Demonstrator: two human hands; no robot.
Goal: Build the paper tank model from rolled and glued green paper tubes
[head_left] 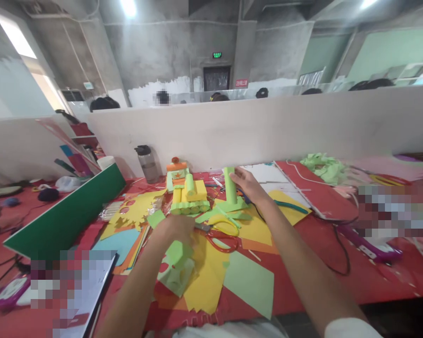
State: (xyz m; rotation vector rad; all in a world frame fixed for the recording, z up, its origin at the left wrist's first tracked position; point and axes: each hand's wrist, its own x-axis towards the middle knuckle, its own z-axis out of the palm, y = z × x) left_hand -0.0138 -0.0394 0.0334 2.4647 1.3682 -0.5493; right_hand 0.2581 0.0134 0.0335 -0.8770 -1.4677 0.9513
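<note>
My right hand (246,182) is closed on a light green paper tube (230,187), held upright with its lower end among green paper scraps (211,215). Smeared by motion, my left hand (178,229) is over the paper pile, and its fingers cannot be made out. Just right of it lie scissors (223,234) with yellow and red handles. Beyond my left hand stands a paper model (190,192) of yellow, green and orange rolls. Below that hand are cut green paper pieces (178,253) and a yellow sheet (206,281).
A dark-lidded bottle (147,164) stands by the white partition (211,136). To the left leans a green board (66,211). At right are crumpled green paper (322,166) and a purple device (370,244) with cables. A pale green sheet (250,281) lies near the front.
</note>
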